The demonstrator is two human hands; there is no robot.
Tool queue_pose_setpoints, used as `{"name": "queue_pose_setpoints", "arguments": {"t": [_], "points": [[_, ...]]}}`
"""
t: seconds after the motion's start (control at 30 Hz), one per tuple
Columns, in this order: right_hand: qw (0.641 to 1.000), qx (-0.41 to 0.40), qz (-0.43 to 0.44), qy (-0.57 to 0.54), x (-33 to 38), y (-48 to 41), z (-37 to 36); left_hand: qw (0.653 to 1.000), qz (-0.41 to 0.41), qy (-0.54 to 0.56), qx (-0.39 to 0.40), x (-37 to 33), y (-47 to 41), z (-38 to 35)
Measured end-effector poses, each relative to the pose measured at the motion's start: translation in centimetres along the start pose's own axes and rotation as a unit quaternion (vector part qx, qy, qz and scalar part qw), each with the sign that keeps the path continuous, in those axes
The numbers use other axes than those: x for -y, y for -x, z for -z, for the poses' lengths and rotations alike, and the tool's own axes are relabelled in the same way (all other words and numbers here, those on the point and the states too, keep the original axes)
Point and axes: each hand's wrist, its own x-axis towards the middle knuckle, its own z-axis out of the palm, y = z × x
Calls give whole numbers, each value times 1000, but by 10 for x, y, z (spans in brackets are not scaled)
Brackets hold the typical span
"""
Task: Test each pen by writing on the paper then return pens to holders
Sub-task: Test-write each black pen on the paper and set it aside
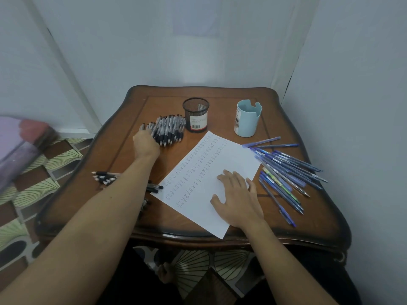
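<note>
A white paper with columns of the handwritten word "test" lies slanted on the wooden table. My right hand rests flat on its lower right part, fingers spread. A row of black pens lies at the back left, beside a black mesh holder. My left hand reaches to the left end of that row, and its fingers curl over the leftmost pens; the fingertips are hidden. A pale blue holder stands at the back right, with a heap of blue pens right of the paper.
More black pens lie near the table's left edge, and others show under my left forearm. Grey walls close in behind and on the right. A patterned floor and a purple object are at the left.
</note>
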Motion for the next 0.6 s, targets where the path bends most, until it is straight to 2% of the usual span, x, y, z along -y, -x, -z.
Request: {"name": "queue_pose_setpoints", "arguments": {"t": [0.17, 0.33, 0.4, 0.5, 0.6], "points": [[1000, -2, 1, -1, 0, 0, 0, 999, -17, -34, 6, -10, 12, 4], [1000, -2, 1, -1, 0, 0, 1, 994, -109, -18, 14, 3, 22, 14], [1000, 5, 2, 4, 0, 0, 1, 984, -167, -34, 47, 8, 33, 18], [1000, 16, 4, 26, 0, 0, 1, 960, -222, -71, 155, 16, 56, 30], [999, 19, 3, 27, 1, 1, 2, 943, -256, -108, 183, 26, 77, 42]]}}
